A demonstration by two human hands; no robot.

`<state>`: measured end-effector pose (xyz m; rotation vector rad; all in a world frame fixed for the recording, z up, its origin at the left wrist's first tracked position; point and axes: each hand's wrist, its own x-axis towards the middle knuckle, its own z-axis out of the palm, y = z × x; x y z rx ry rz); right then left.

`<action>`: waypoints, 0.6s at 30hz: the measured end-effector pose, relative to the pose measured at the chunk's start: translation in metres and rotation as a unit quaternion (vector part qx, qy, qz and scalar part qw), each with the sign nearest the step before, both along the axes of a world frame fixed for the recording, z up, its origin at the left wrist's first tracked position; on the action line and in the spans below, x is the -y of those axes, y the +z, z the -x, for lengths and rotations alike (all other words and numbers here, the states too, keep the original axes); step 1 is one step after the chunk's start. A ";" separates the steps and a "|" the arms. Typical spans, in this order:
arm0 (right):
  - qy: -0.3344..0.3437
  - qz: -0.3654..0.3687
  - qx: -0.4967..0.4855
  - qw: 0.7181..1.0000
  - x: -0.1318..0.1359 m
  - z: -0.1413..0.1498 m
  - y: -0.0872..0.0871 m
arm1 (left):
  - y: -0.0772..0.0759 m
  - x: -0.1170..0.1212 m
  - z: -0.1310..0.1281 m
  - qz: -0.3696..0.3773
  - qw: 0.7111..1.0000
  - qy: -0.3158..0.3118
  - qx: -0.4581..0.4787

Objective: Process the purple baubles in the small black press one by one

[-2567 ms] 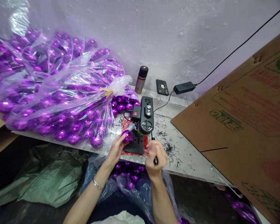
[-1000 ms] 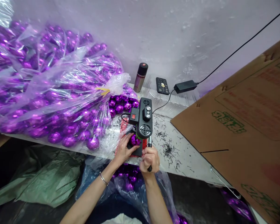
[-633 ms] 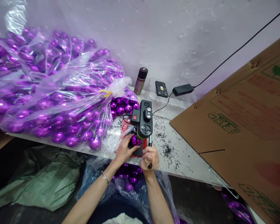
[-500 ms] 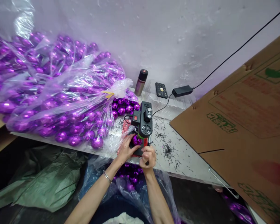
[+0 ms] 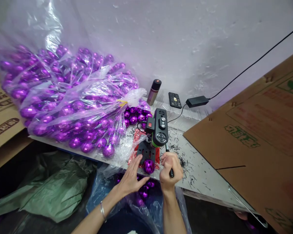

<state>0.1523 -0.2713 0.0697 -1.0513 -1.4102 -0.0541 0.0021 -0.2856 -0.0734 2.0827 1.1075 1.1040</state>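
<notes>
Scuffed white wall (image 5: 210, 48), mottled and faintly glossy, rises behind a narrow pale worktop (image 5: 206, 172) sprinkled with wiry black clippings (image 5: 182, 161). On the worktop sits a lever machine (image 5: 160, 128) with a matte black head, round slotted grilles and a flat, perforated metal base plate (image 5: 146, 151) lying over a crinkled red sheet (image 5: 157, 156). One faceted purple bauble (image 5: 148, 166), mirror-shiny and round, rests at the front edge of that plate. Beside it, the left hand (image 5: 132, 177) is open, fingers extended and thumb spread away; whether it touches the bauble cannot be told. The right hand (image 5: 171, 169) is a closed fist around the smooth black lever handle (image 5: 171, 173). Crumpled clear plastic bag (image 5: 95, 84), gathered with a yellow tie (image 5: 122, 103), bulges with similar baubles to the left. Behind the machine stand a cylindrical, black-capped bottle (image 5: 153, 92), a dark patterned phone (image 5: 175, 100) lying flat and a boxy power adapter (image 5: 197, 101). Corrugated brown carton (image 5: 266, 146) slants at the right; wrinkled green sheeting (image 5: 51, 195) lies below, left.
</notes>
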 end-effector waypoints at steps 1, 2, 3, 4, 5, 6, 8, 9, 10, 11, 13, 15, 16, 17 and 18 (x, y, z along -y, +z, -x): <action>0.000 -0.001 0.006 1.000 0.000 0.000 -0.004 | 0.004 -0.002 0.006 -0.005 1.000 -0.005 -0.002; -0.002 -0.003 0.009 1.000 0.001 0.001 -0.007 | 0.011 -0.010 0.011 -0.012 1.000 -0.004 -0.001; -0.004 -0.006 0.010 1.000 0.001 0.001 -0.010 | 0.019 -0.026 0.015 -0.024 1.000 0.002 0.002; -0.006 -0.009 0.008 1.000 0.001 0.002 -0.012 | 0.030 -0.048 0.018 -0.035 0.999 0.021 0.003; -0.008 -0.010 0.006 1.000 0.001 0.002 -0.013 | 0.042 -0.074 0.019 -0.044 0.997 0.056 -0.005; -0.010 -0.010 0.003 1.000 0.001 0.003 -0.013 | 0.054 -0.103 0.018 -0.050 0.994 0.094 -0.025; -0.009 -0.008 0.001 1.000 0.000 0.004 -0.012 | 0.075 -0.160 0.011 -0.028 0.980 0.158 -0.115; -0.008 -0.006 0.003 1.000 0.000 0.004 -0.012 | 0.084 -0.185 0.007 -0.001 0.969 0.173 -0.178; -0.007 -0.005 0.005 1.000 0.001 0.004 -0.011 | 0.090 -0.205 0.002 0.025 0.956 0.183 -0.228; -0.007 -0.004 0.009 1.000 0.001 0.004 -0.011 | 0.095 -0.220 -0.002 0.038 0.950 0.185 -0.248; -0.006 -0.003 0.018 1.000 0.001 0.003 -0.011 | 0.099 -0.237 -0.008 0.056 0.945 0.179 -0.267; -0.003 -0.002 0.023 1.000 0.002 0.003 -0.011 | 0.099 -0.240 -0.008 0.065 0.946 0.171 -0.266; -0.001 -0.002 0.023 1.000 0.002 0.003 -0.010 | 0.099 -0.238 -0.005 0.068 0.946 0.168 -0.270; 0.002 -0.001 0.021 1.000 0.002 0.003 -0.009 | 0.099 -0.235 -0.002 0.071 0.947 0.167 -0.267; 0.004 0.001 0.018 1.000 0.002 0.003 -0.006 | 0.099 -0.230 0.004 0.075 0.951 0.168 -0.250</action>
